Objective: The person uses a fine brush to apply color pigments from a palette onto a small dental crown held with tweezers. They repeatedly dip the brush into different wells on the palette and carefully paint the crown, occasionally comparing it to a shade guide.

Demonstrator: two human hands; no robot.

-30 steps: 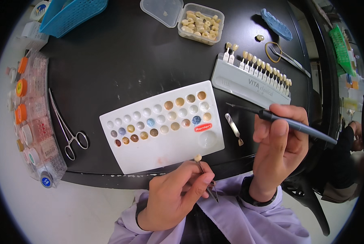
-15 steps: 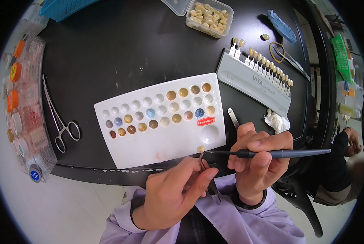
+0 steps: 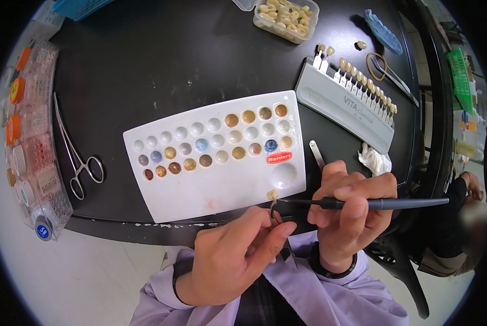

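My left hand (image 3: 227, 252) is closed around curved metal tweezers (image 3: 288, 252). At their tips sits a small cream-coloured tooth crown (image 3: 272, 194), just over the near right edge of a white mixing palette (image 3: 200, 193). Between the fingers of my right hand (image 3: 355, 217) is a fine brush (image 3: 387, 204) with a dark handle, lying nearly level. Its thin tip points left and reaches the tweezers just below the crown; whether it touches the crown I cannot tell. The palette's small wells hold brown, ochre, blue, grey and pale pastes.
Beyond the palette lie a grey shade guide (image 3: 341, 103) with tooth samples, a box of crowns (image 3: 287, 22), and a crumpled tissue (image 3: 374, 160). A metal strip (image 3: 317, 153) runs behind my right hand. Scissor-handled forceps (image 3: 77, 157) and clear boxes (image 3: 42, 130) are at left.
The view has shifted slightly, so the far things sit higher and further right. Both hands keep nearly the same pose, with the brush tip still close to the crown.
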